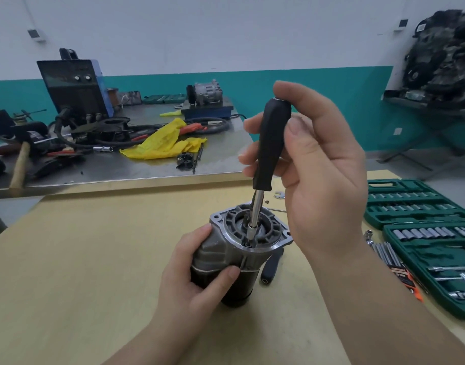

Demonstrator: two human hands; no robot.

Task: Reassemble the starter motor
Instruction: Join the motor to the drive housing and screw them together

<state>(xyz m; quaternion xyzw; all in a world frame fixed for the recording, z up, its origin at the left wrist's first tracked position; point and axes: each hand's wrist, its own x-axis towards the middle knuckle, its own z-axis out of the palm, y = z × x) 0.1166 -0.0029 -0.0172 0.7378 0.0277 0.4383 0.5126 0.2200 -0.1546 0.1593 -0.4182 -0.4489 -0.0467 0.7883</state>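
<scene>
motor [226,262] was gripped upright by left hand [197,283], driver [272,143] by right hand [318,180]; a tilted bit could slip off the screw.

A white-over-teal wall [278,48] backs a cluttered steel bench [147,169] behind the pale wooden table [81,259].

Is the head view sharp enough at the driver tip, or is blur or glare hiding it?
Head view: black-handled socket driver and grey starter motor housing are sharp under even light; the tip's seat is small and dark; wide-angle bending warps the steel bench edge; the far right background is blurred.
</scene>
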